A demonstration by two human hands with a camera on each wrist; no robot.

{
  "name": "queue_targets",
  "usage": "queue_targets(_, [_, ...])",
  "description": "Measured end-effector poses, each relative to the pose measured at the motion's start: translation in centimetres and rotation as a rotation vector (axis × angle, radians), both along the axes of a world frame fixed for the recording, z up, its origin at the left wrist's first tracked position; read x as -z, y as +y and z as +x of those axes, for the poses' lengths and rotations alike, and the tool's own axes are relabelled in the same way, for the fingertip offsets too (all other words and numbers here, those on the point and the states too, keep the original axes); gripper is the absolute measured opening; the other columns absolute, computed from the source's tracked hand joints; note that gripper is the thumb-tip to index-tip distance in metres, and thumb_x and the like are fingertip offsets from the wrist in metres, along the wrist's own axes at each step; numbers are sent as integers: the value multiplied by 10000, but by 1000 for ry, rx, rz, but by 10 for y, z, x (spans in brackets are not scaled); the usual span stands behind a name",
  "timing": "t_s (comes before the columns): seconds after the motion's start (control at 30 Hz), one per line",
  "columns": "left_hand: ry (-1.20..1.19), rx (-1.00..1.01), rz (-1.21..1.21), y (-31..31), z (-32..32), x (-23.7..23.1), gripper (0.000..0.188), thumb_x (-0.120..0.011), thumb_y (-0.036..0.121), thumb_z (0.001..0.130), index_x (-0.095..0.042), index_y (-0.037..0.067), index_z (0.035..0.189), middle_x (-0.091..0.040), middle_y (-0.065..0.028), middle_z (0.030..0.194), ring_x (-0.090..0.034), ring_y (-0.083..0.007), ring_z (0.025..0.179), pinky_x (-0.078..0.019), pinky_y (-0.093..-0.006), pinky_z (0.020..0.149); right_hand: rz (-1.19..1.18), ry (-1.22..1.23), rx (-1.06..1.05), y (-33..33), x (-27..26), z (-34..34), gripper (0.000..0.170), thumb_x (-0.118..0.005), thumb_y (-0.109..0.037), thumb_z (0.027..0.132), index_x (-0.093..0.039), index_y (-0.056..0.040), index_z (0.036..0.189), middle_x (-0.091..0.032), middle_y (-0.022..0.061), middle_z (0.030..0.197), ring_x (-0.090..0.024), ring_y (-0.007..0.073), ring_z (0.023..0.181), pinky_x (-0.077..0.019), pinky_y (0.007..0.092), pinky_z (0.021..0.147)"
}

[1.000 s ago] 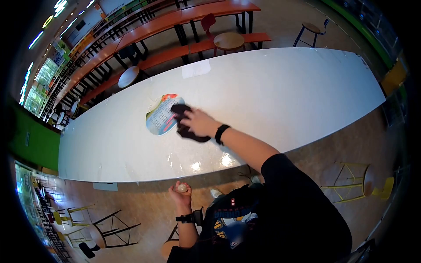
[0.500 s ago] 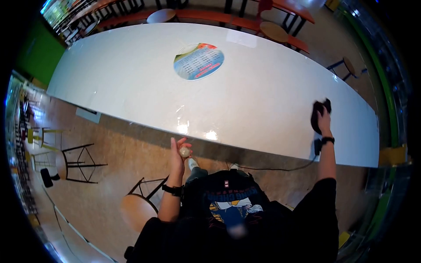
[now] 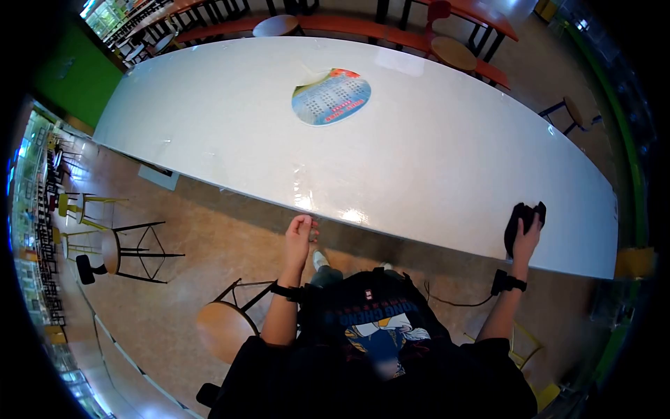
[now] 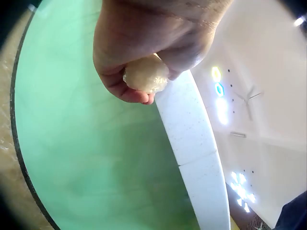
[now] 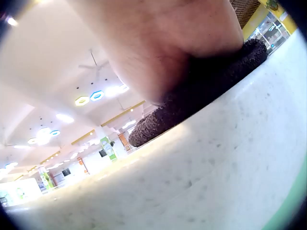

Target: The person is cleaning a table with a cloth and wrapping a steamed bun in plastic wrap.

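Note:
My right hand (image 3: 526,241) rests on a dark cloth (image 3: 515,222) near the front edge of the white table (image 3: 419,153), toward its right end. In the right wrist view the fuzzy dark cloth (image 5: 192,100) lies flat under the hand (image 5: 168,43), whose fingers are hidden. My left hand (image 3: 299,241) is just off the table's front edge; in the left wrist view the hand (image 4: 148,43) has its fingers curled round a pale, translucent, roundish lump (image 4: 146,74).
An oval printed sticker (image 3: 331,98) lies on the table's far half. Round stools (image 3: 227,332) stand on the floor at the left and behind the table. A cable (image 3: 453,303) hangs near the right wrist. Red benches (image 3: 342,26) run beyond the table.
The right hand and cloth have gone from beside the sticker to the table's right end, then toward its front edge. The left hand has turned, its fingers more closed over the lump.

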State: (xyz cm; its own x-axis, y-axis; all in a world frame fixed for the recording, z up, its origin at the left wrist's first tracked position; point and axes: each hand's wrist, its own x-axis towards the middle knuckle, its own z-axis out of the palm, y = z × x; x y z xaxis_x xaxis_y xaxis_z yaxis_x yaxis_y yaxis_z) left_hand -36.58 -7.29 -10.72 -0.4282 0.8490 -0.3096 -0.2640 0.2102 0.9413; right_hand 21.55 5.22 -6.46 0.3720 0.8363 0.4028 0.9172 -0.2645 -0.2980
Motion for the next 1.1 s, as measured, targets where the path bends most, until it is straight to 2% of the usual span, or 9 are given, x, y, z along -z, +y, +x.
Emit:
queue_targets(0.1, [50, 11, 57, 0, -3, 11, 194, -564, 271, 986, -589, 86, 1038, -632, -2, 905, -582, -90, 738, -461, -242, 618, 468, 118, 63, -10, -19, -24, 592, -540, -347, 983, -388, 53, 1392, -365, 280, 1448, -276, 408, 1393, -273, 473, 1128])
queue_targets(0.23, [449, -18, 116, 3, -3, 22, 207, -583, 224, 972, -617, 35, 895, -612, -28, 834, -548, -82, 711, -429, -238, 623, 687, 330, -166, -17, -51, -101, 492, -519, -172, 993, -357, 45, 1402, -405, 193, 1427, -447, 310, 1267, -373, 398, 1064])
queue_targets(0.3, [468, -52, 103, 3, 3, 13, 213, -591, 211, 965, -618, 23, 870, -602, -34, 820, -539, -84, 699, -420, -239, 608, 640, 688, -376, -7, -39, -133, 414, -505, -125, 987, -396, 43, 1349, -418, 173, 1416, -476, 254, 1228, -395, 359, 1024])
queue_targets(0.43, [381, -40, 144, 0, 9, -9, 158, -551, 123, 951, -624, 17, 858, -612, -26, 783, -567, -89, 731, -436, -229, 660, 482, 718, -725, -3, -49, -220, 356, -485, -112, 985, -433, 39, 1303, -560, 154, 1255, -579, 219, 1026, -440, 345, 940])
queue_targets(0.5, [346, -45, 173, -1, 11, -18, 151, -553, 103, 939, -627, 12, 844, -602, -22, 783, -556, -85, 694, -430, -227, 613, 255, 746, -830, -10, -62, -261, 223, -516, -104, 959, -586, 20, 1130, -646, 138, 1069, -615, 210, 927, -480, 343, 869])
queue_targets(0.57, [313, -41, 204, -1, 12, -24, 145, -555, 84, 928, -630, 6, 831, -593, -17, 782, -545, -80, 656, -424, -226, 566, 70, 581, -1026, -18, -65, -296, 163, -566, -64, 901, -638, -11, 1038, -665, 156, 982, -633, 284, 897, -506, 363, 811])
queue_targets(0.7, [218, -58, 190, 1, 9, -41, 190, -542, 79, 910, -636, 10, 761, -611, -13, 726, -557, -69, 639, -414, -213, 544, -89, 326, -1510, -24, -72, -349, 319, -703, -100, 783, -645, -34, 1090, -605, 153, 1198, -594, 317, 1012, -494, 411, 869])
queue_targets(0.9, [89, -37, -8, 19, -7, -73, 242, -565, 206, 885, -624, 67, 697, -617, -21, 653, -575, -100, 576, -398, -233, 476, -14, 309, -1575, -20, -94, -415, 538, -800, -220, 712, -614, -44, 1185, -436, 177, 1412, -566, 357, 1078, -467, 413, 949])
queue_targets(1.1, [22, -49, 9, 52, -15, -99, 249, -554, 180, 894, -626, 35, 704, -619, -41, 654, -580, -112, 549, -393, -238, 448, 233, 221, -1598, 5, -89, -452, 321, -711, -145, 765, -655, -55, 1068, -670, 83, 980, -624, 250, 887, -477, 367, 771])
